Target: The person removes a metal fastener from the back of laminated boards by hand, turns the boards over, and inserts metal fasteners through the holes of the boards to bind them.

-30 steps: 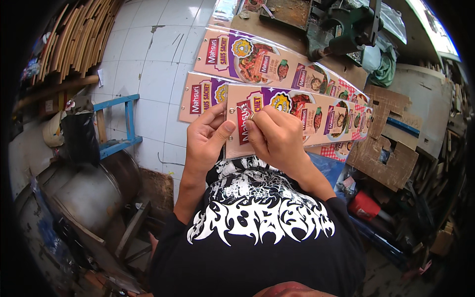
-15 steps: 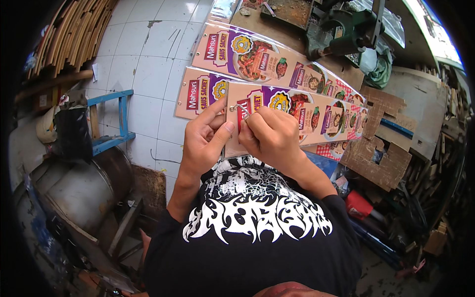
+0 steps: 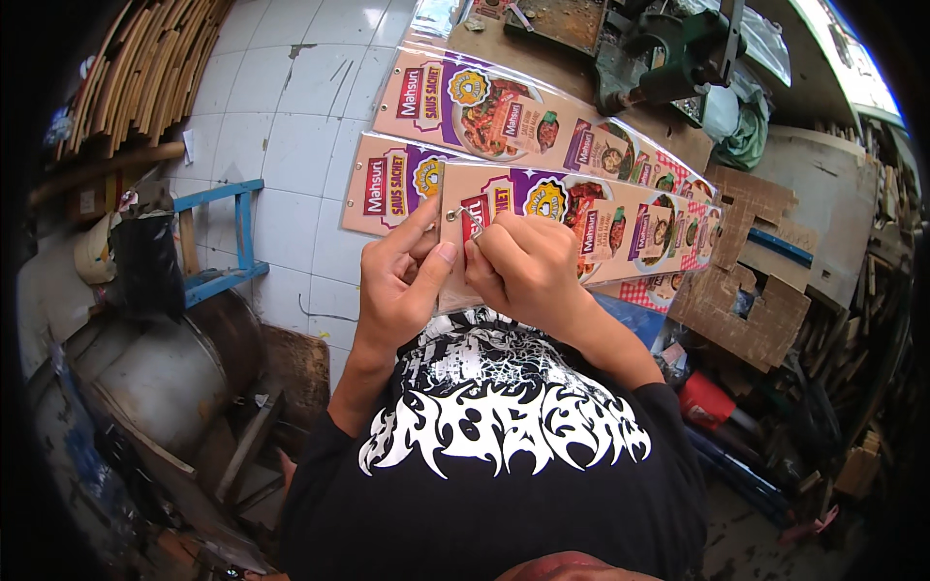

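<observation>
A long printed card, pink and purple with food pictures under clear plastic, is in front of my chest. My left hand grips its left end, thumb on the face and fingers partly behind the edge. A metal eyelet sits near that end. Close beside the eyelet, my right hand is closed in a pinch over the card. A small bit of shiny metal, like a hook or ring, shows at its fingertips; most of it is hidden. Matching cards lie fanned out beyond, overlapping one another, with eyelets at their left ends.
A green metal machine stands on the bench at the far right. Cut brown boards lie right of the cards. To the left are a blue frame, a metal drum and stacked wooden strips over the tiled floor.
My right hand has turned slightly and drawn the metal piece away from the eyelet, where it showed across the card before. My left hand keeps its grip almost unmoved.
</observation>
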`<state>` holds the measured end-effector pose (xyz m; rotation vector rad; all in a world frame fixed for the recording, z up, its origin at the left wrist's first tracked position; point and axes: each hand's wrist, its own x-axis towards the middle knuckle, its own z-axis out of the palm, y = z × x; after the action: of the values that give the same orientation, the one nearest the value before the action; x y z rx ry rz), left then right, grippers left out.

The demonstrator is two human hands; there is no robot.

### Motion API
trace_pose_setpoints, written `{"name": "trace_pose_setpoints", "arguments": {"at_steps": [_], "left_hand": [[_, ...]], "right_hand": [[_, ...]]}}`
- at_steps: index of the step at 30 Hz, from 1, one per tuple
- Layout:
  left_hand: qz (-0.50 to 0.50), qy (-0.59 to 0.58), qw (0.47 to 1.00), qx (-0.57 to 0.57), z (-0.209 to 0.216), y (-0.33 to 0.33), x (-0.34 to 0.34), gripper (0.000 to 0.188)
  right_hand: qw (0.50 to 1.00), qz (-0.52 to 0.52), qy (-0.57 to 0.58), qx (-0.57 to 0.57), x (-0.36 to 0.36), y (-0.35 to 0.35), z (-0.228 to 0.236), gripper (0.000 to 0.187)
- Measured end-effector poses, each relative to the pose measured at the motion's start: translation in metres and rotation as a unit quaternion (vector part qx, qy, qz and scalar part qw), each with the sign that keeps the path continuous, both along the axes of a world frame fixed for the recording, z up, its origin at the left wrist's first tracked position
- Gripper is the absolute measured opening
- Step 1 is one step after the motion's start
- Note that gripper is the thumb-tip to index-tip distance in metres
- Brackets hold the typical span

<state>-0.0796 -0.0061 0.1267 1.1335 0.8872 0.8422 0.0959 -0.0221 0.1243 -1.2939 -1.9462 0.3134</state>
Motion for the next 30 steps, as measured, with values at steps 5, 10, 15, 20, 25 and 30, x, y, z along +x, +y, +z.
{"name": "trace_pose_setpoints", "arguments": {"at_steps": [5,10,15,20,25,30], "left_hand": [[0.033,-0.08,0.995,-0.053,-0.006,-0.003,0.004,0.047],[0.042,-0.087,0.993,-0.072,-0.003,-0.005,0.007,0.047],[0.037,-0.082,0.992,-0.086,-0.001,-0.004,0.006,0.048],[0.032,-0.081,0.994,-0.073,-0.001,-0.006,0.005,0.047],[0.047,-0.104,0.991,-0.063,-0.009,-0.006,0.005,0.042],[0.046,-0.092,0.993,-0.052,-0.008,-0.005,0.005,0.041]], "right_hand": [[0.998,-0.003,0.064,0.0,0.002,-0.001,-0.007,0.021],[0.997,-0.008,0.073,0.015,0.002,-0.002,-0.007,0.02],[0.995,-0.007,0.094,0.011,0.003,-0.001,-0.008,0.019],[0.993,-0.01,0.121,0.014,0.002,-0.003,-0.008,0.018],[0.977,-0.017,0.21,-0.018,0.005,-0.004,-0.007,0.016],[0.993,-0.019,0.119,0.011,0.001,-0.002,-0.01,0.019]]}}
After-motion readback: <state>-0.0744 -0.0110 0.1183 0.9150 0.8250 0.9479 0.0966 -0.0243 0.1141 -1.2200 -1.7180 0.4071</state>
